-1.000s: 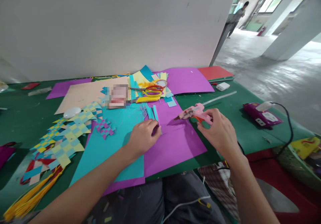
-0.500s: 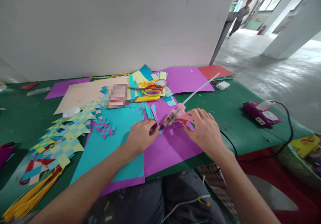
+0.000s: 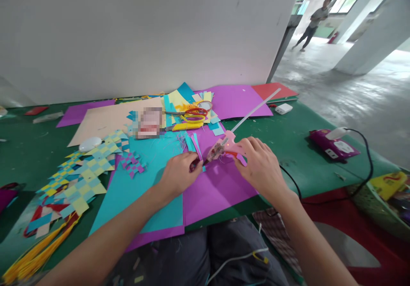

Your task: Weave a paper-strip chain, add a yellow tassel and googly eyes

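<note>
I've got the left hand (image 3: 177, 170) low over the join between a flat turquoise paper sheet (image 3: 144, 204) and a bright purple paper sheet (image 3: 218, 196), knuckles up, fingers curled and pinched on a small dark-purple piece (image 3: 194, 165). Most of that piece is hidden, so I can't say what it is.

My right hand (image 3: 262, 166) comes in from the lower right, fingers wrapped round the handle of a pink plastic glue gun (image 3: 221, 146) with an orange trigger. Can't tell if the trigger's squeezed. The nozzle is right by the left fingertips; touching or not, no idea.

Room-wise: the near edge of the green-topped desk (image 3: 297, 149) runs below both hands, close. Bare surface opens to my right, up to a purple socket box (image 3: 323, 145). A thin black cable (image 3: 293, 181) passes the right wrist. Ahead, yellow-handled scissors (image 3: 188, 126) crowd things; left, checkered woven paper pieces (image 3: 86, 172) do.
</note>
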A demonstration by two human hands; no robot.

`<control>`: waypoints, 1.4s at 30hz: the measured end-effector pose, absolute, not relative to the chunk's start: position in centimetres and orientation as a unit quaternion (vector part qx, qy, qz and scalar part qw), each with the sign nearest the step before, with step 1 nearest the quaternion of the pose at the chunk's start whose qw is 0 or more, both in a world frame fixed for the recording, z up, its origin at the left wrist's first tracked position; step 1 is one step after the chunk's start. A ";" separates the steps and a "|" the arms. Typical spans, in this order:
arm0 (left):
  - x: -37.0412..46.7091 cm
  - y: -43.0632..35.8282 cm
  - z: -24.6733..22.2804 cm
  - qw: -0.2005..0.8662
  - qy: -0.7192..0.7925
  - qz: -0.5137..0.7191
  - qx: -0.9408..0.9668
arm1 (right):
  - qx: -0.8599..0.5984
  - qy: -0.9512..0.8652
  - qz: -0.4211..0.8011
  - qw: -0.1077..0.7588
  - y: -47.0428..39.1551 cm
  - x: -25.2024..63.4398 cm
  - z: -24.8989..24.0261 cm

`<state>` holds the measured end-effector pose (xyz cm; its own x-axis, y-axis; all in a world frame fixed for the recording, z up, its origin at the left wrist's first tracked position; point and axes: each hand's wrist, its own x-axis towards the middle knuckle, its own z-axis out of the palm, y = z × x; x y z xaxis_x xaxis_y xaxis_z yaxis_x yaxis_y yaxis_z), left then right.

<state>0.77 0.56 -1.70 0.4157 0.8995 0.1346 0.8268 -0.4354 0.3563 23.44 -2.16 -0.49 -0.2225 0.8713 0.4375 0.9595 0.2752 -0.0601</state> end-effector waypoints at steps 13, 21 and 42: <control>0.9 0.6 -1.6 0.123 0.520 0.151 0.831 | -0.588 -0.774 -0.110 0.205 -2.2 23.5 -0.5; 0.9 0.5 -1.5 0.118 0.519 0.145 0.834 | -0.589 -0.776 -0.101 0.202 -2.2 23.5 -0.3; 0.1 0.8 -1.6 0.164 0.444 0.178 0.863 | -0.684 -0.681 -0.062 0.255 -2.3 25.6 -0.2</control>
